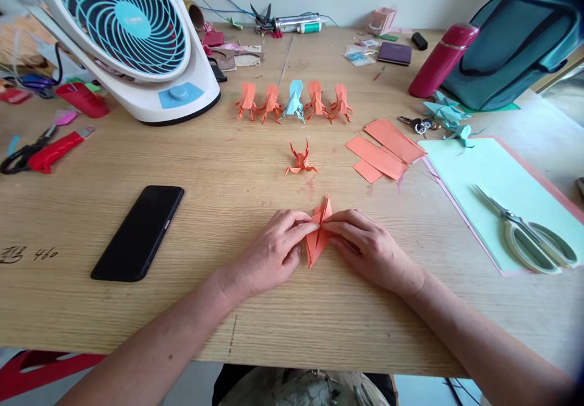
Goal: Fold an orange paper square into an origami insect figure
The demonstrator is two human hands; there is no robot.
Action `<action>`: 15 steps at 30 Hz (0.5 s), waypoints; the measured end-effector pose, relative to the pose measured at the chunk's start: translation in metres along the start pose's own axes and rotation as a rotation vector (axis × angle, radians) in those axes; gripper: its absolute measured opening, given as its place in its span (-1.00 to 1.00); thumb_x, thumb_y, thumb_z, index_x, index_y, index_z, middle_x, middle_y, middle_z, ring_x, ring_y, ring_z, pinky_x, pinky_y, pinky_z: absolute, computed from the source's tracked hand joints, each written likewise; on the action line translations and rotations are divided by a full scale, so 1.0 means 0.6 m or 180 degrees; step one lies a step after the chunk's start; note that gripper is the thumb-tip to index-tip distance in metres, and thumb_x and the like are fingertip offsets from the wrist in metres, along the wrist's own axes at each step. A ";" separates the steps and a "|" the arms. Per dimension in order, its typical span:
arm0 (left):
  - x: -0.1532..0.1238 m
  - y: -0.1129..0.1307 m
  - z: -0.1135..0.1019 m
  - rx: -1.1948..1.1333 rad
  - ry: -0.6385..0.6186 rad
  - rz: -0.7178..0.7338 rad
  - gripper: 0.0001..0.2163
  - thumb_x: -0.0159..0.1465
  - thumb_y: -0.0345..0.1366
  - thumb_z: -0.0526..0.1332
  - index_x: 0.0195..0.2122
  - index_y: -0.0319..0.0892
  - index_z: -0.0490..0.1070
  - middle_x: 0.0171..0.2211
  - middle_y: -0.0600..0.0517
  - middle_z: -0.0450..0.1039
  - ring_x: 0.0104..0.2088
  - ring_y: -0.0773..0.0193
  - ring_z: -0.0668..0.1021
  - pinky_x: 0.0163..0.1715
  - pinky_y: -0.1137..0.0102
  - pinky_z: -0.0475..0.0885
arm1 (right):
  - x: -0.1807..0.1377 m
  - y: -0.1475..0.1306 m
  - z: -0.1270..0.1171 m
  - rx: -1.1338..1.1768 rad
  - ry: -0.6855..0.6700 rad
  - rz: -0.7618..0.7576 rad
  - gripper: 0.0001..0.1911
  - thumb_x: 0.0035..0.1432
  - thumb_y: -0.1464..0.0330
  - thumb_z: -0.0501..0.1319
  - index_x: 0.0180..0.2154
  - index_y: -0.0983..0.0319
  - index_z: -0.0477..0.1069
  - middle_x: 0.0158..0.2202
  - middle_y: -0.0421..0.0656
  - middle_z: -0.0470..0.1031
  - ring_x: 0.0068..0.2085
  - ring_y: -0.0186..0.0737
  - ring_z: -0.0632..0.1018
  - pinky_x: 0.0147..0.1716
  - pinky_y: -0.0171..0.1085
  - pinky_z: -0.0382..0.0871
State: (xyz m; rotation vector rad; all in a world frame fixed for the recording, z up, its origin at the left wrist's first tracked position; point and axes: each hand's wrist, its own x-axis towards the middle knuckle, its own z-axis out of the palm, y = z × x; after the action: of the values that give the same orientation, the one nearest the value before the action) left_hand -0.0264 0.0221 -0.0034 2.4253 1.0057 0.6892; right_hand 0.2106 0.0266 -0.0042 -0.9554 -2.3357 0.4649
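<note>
both hands are on a piece of folded orange paper [314,252] over the table [347,327], in front of the person; the left hand [281,243] has thumb and fingers together on its left side; the right hand [371,246] pinches its right side, fingertips close to those of the left; the paper stands long and narrow between them, one point away from the person, one toward.

just beyond lies a small orange figure [301,162] with thin raised legs; behind it stands a row of five, four orange and a blue one [295,95] in the middle; orange strips [378,156] overlap to the right.

on the table at far left, "460" [47,254] is handwritten, after a scrawl i cannot make out; next to it lies a phone [137,234], its screen dark; the hub of the fan [128,19] bears a faint mark, too small to read; i can read no brand on the pink flask [443,60] or the teal bag [506,47]; scissors [529,238] rest on pale green sheets [463,175] at right.
</note>
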 end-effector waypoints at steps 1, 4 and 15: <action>0.000 0.000 -0.001 0.0004 0.0026 0.0002 -0.53 0.26 -0.65 0.10 0.17 -0.22 0.36 0.07 -0.11 0.37 0.10 0.17 0.42 0.15 0.18 0.45 | 0.000 0.001 0.000 0.0002 -0.0005 -0.0002 -0.76 0.40 0.44 0.10 0.01 0.19 0.47 -0.04 -0.02 0.52 -0.05 -0.13 0.54 -0.04 -0.09 0.49; 0.001 -0.001 -0.001 0.0036 0.0132 0.0011 -0.55 0.28 -0.65 0.10 0.15 -0.20 0.38 0.06 -0.08 0.41 0.09 0.18 0.42 0.15 0.18 0.43 | -0.001 0.004 0.000 -0.0015 -0.0017 -0.0042 -0.79 0.40 0.44 0.11 -0.03 0.20 0.48 -0.05 -0.02 0.53 -0.05 -0.13 0.54 -0.04 -0.09 0.48; 0.020 -0.007 0.010 -0.0225 0.0523 0.0010 -0.86 0.37 -0.52 0.18 -0.16 -0.21 0.50 -0.22 -0.01 0.53 -0.17 0.26 0.53 -0.14 0.34 0.45 | -0.001 0.008 0.002 -0.0080 0.0009 -0.0209 -0.86 0.36 0.48 0.15 -0.15 0.22 0.48 -0.07 -0.05 0.56 -0.08 -0.17 0.58 -0.07 -0.13 0.43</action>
State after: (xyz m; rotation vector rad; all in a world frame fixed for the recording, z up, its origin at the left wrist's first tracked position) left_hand -0.0173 0.0326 -0.0071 2.3399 1.0218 0.9221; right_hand 0.2132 0.0294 -0.0079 -0.8872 -2.3677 0.4085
